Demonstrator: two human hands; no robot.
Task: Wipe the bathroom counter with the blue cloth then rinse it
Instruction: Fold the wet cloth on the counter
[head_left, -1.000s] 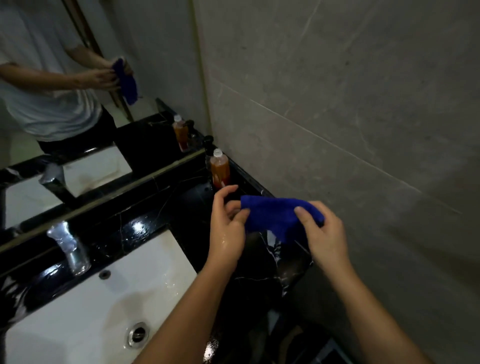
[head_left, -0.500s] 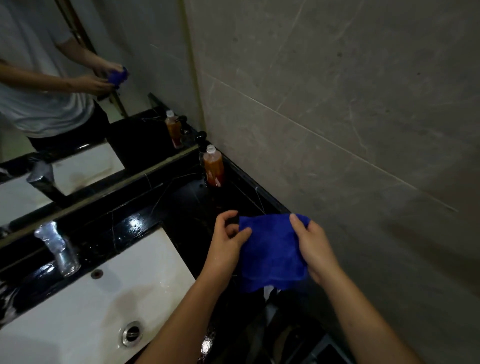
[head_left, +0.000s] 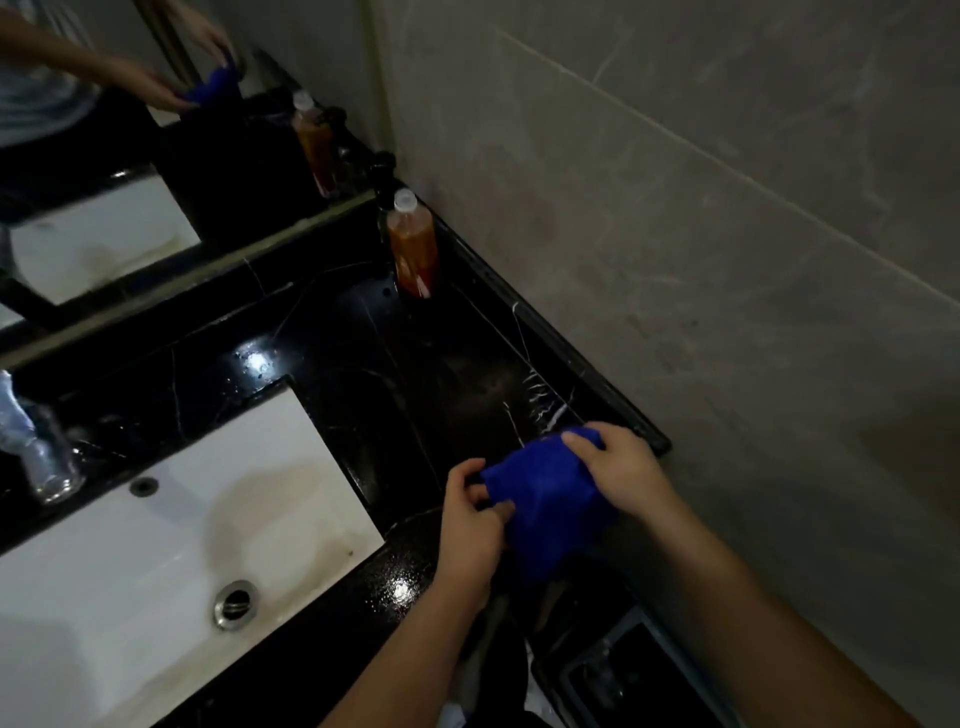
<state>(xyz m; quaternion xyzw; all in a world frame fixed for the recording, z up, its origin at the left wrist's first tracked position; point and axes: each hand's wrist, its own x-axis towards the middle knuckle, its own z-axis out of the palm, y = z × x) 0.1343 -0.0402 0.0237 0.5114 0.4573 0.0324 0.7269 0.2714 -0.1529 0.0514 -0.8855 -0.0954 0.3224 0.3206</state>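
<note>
Fingers (head_left: 582, 441) pinching blue cloth (head_left: 545, 512), its lower edge lost in shadow

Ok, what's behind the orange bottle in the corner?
A dark pump bottle stands right behind the orange bottle, against the mirror. Only its pump top shows; its body is hidden by the orange bottle and the gloom.

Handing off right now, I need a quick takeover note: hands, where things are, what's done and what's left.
Left hand pinches the blue cloth at its left edge; right hand grips its top right corner.
Cloth is held bunched over the black counter, at its front right end near the wall.
Done: cloth in hand. The counter shows wet spots.
Left: wipe the counter, then rinse the cloth at the sink.
</note>
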